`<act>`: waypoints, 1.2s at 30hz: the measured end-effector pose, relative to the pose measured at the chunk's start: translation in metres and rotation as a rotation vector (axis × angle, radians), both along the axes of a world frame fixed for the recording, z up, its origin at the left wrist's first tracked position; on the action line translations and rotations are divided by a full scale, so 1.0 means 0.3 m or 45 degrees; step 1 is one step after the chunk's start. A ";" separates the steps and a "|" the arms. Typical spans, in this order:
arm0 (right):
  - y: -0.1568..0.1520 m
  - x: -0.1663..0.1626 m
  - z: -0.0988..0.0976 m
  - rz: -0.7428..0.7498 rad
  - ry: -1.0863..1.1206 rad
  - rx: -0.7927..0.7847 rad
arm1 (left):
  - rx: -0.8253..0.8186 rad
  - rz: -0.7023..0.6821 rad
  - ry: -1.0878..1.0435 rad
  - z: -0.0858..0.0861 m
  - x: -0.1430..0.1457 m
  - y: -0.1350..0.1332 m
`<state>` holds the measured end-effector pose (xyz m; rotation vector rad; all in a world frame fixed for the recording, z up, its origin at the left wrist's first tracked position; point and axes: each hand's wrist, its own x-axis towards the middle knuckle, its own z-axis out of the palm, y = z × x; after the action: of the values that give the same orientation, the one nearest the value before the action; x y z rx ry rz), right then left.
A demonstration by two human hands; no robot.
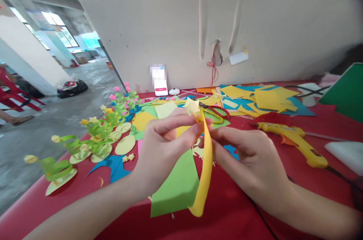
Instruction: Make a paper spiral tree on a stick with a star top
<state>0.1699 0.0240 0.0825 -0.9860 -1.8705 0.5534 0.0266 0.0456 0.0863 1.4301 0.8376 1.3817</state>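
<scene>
A long yellow paper strip (204,172) hangs down between my two hands above the red table (283,138). Its top end is folded into a small puffy star (192,106). My left hand (164,145) pinches the strip just below the star with thumb and forefinger. On the strip's right side, my right hand (249,157) has its fingers closed on the strip at about the same height. A green paper sheet (177,187) lies on the table under my hands.
A yellow glue gun (295,140) lies at the right. Red-handled scissors (217,112) rest behind my hands. Green spiral paper trees topped with stars (93,134) line the left edge. Yellow and blue paper scraps (261,100) cover the back, before a beige board (227,24).
</scene>
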 end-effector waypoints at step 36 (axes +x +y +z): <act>0.008 -0.010 -0.025 0.002 0.088 0.148 | -0.367 -0.353 -0.329 0.013 0.010 -0.007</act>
<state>0.1668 0.0263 0.0749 -0.8785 -1.8212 0.4681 0.0297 0.0435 0.0903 1.0734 0.6151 1.1516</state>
